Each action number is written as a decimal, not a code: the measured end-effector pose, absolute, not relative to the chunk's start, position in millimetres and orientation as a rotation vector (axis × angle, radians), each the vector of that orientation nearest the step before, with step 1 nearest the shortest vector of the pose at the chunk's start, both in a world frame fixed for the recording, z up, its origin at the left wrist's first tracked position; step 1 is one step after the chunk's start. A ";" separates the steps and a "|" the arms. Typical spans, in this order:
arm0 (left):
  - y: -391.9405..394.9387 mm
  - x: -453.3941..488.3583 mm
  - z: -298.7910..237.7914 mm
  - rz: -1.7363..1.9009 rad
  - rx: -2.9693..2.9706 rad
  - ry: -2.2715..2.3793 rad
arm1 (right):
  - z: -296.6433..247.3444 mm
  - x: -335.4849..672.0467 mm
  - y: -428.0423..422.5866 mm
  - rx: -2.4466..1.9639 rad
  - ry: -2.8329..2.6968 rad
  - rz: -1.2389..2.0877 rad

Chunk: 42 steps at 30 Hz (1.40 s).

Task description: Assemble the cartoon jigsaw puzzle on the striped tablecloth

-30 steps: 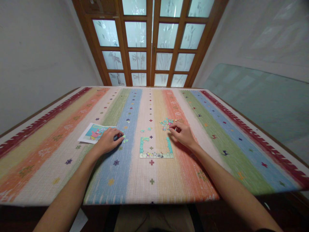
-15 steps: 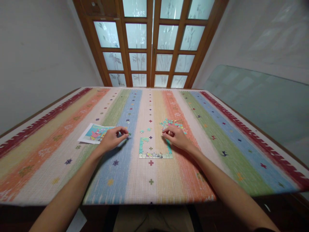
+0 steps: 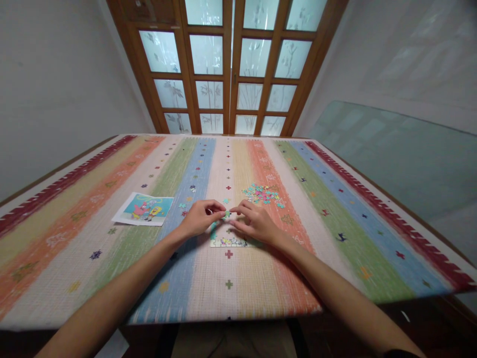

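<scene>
A jigsaw frame [image 3: 223, 243] lies in front of me, its bottom row and part of its left side showing, the rest covered by my hands. My left hand [image 3: 203, 217] is closed, pinching a small green puzzle piece [image 3: 227, 214] above the upper part of the frame. Facing it from the other side, my right hand [image 3: 257, 220] has thumb and forefinger apart, their tips close to that piece; whether they touch it I cannot tell. A loose teal piece [image 3: 225, 201] lies just beyond the fingertips.
A heap of loose puzzle pieces [image 3: 263, 193] lies beyond my right hand. To the left rests a printed cartoon picture [image 3: 151, 211], with another teal piece [image 3: 182, 205] beside it. A striped cloth [image 3: 208, 283] covers the table; wooden glazed doors [image 3: 231, 64] stand behind.
My left hand has moved right with the green puzzle piece, away from the printed picture. My right hand has come left from beside the heap, its fingers spreading; both hands now meet over the frame.
</scene>
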State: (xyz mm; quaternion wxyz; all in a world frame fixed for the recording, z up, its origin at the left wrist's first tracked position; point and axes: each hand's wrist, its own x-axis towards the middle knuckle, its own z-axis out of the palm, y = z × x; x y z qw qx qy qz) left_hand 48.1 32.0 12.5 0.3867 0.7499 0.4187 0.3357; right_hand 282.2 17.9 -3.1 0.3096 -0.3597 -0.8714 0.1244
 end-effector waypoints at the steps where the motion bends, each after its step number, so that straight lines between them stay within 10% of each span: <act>1: 31.7 50.3 11.0 0.855 1.886 1.057 | -3.7 281.5 17.6 -0.953 -2.291 0.309; 42: 17.1 32.5 -6.4 0.799 2.563 1.090 | -10.3 274.5 32.0 -1.114 -2.450 0.167</act>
